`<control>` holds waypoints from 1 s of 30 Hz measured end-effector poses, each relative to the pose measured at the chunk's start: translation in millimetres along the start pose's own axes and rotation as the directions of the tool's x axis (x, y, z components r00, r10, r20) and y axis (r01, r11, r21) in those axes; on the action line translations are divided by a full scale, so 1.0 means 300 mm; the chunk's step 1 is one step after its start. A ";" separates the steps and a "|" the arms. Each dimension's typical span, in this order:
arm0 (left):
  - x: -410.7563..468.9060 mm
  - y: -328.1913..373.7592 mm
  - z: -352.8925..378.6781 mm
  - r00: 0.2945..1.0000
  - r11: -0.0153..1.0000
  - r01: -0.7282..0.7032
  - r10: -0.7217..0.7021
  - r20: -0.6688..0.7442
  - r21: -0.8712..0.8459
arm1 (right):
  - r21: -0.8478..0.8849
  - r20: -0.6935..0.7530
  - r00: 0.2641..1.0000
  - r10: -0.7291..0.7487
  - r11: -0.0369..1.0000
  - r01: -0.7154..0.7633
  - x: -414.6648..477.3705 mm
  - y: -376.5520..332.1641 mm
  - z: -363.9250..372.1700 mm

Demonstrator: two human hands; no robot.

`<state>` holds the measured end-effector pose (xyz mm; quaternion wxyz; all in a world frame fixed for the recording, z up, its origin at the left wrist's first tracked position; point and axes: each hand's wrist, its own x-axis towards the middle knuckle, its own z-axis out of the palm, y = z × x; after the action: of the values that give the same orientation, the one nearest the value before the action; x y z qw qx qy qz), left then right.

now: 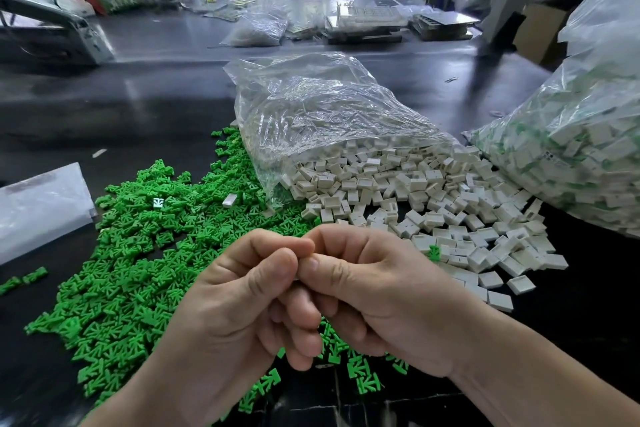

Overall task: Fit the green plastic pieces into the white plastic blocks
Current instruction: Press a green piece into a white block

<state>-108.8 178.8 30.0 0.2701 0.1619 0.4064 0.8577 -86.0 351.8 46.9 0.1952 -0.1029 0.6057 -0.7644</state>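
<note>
My left hand (242, 305) and my right hand (374, 291) meet in the lower middle, fingers curled, thumbs and forefingers pinched together at one spot. The small plastic part between them is hidden by the fingertips. Under and to the left of my hands a wide heap of green plastic pieces (138, 253) covers the dark table. Loose white plastic blocks (433, 204) spill from an open clear bag (311, 114) just beyond my right hand. One green piece (434, 251) lies among the white blocks.
A big clear sack (588, 135) with white blocks showing green inside fills the right edge. A flat plastic bag (38, 204) lies at the left. One white block (230, 199) rests on the green heap. Trays (367, 21) and a grey machine (52, 35) stand at the back.
</note>
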 end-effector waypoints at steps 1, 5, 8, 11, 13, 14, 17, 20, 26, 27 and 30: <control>-0.001 0.001 0.001 1.000 1.000 -0.003 0.003 0.006 0.000 | 0.001 0.004 1.000 0.000 1.000 0.000 0.000 0.000 0.001; -0.002 0.002 0.004 0.999 1.000 -0.017 0.017 0.031 0.009 | 0.009 0.003 1.000 -0.004 1.000 0.004 -0.003 -0.001 0.007; -0.003 0.002 0.003 0.999 0.999 -0.030 0.030 0.039 0.021 | 0.015 -0.001 1.000 -0.016 1.000 0.017 -0.003 -0.001 0.012; -0.005 0.000 0.002 0.999 0.998 -0.037 0.035 0.029 0.045 | 0.014 -0.007 1.000 -0.014 1.000 0.014 -0.002 -0.001 0.014; -0.005 -0.001 0.003 0.999 0.997 -0.041 0.040 0.015 0.059 | 0.020 -0.013 1.000 -0.010 1.000 0.010 -0.004 0.000 0.013; -0.006 -0.001 0.002 0.999 0.997 -0.040 0.040 0.007 0.065 | 0.020 -0.014 1.000 -0.007 1.000 0.008 -0.005 -0.001 0.013; -0.007 -0.002 0.001 0.999 0.997 -0.041 0.041 0.007 0.066 | 0.015 -0.021 1.000 -0.003 1.000 0.003 -0.006 -0.002 0.015; -0.009 -0.002 0.001 0.999 0.996 -0.048 0.048 0.005 0.074 | 0.028 -0.014 1.000 0.001 1.000 -0.001 -0.007 -0.003 0.015; -0.006 -0.012 0.007 0.997 0.995 -0.080 0.081 -0.008 0.068 | 0.013 -0.008 1.000 -0.027 1.000 0.028 -0.003 -0.001 0.016; -0.003 -0.014 0.010 0.996 0.994 -0.088 0.088 -0.008 0.058 | 0.018 -0.013 0.999 -0.033 0.999 0.033 -0.001 0.001 0.015; 0.002 -0.011 0.006 0.996 0.996 -0.082 0.081 0.020 0.022 | 0.030 -0.028 0.999 -0.027 0.999 0.028 0.003 0.007 0.011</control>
<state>-107.3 181.9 28.5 0.2367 0.1895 0.4067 0.8618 -85.1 348.1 45.8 0.1777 -0.0975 0.5951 -0.7777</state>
